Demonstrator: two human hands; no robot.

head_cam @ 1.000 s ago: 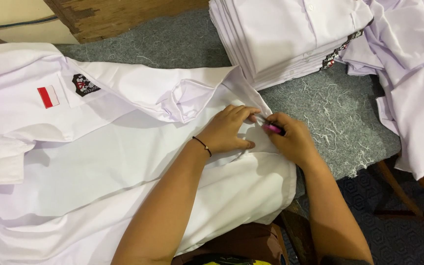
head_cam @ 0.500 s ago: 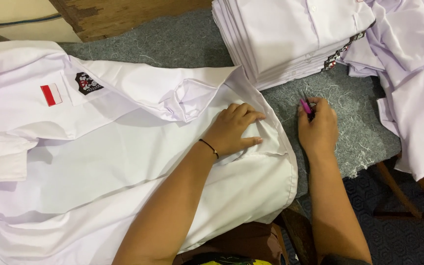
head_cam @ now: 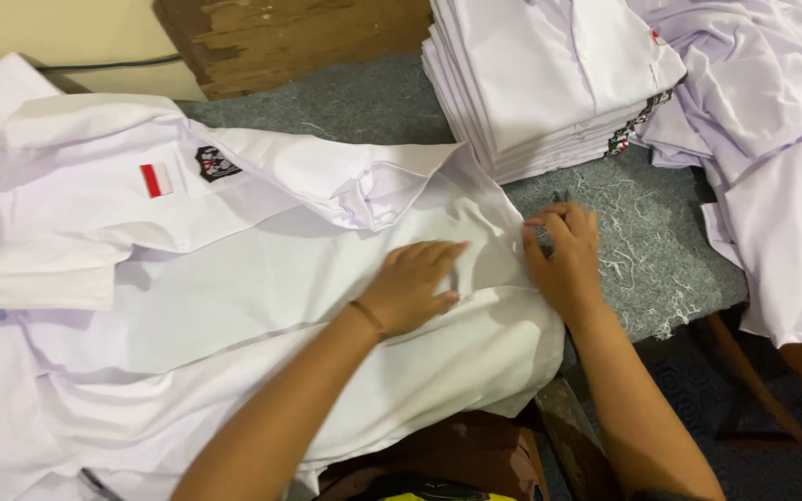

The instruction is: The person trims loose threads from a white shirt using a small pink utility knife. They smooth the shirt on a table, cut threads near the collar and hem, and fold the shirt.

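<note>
White shirt [head_cam: 234, 315]: spread flat on grey felt desk [head_cam: 642, 241], centre-left. Left hand [head_cam: 410, 288]: palm down on the cloth, fingers spread wide. Right hand [head_cam: 563, 255]: fingers pinching the shirt's right edge. Folded shirt stack [head_cam: 549, 74]: far right, apart.

Left hand [head_cam: 412, 286] lies flat, fingers spread; right hand [head_cam: 563, 252] pinches.

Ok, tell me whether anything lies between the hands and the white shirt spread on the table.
Nothing visible does. The left hand lies flat on the white shirt, and the right hand touches its edge beside the grey table cover. The folded stack sits apart.
</note>
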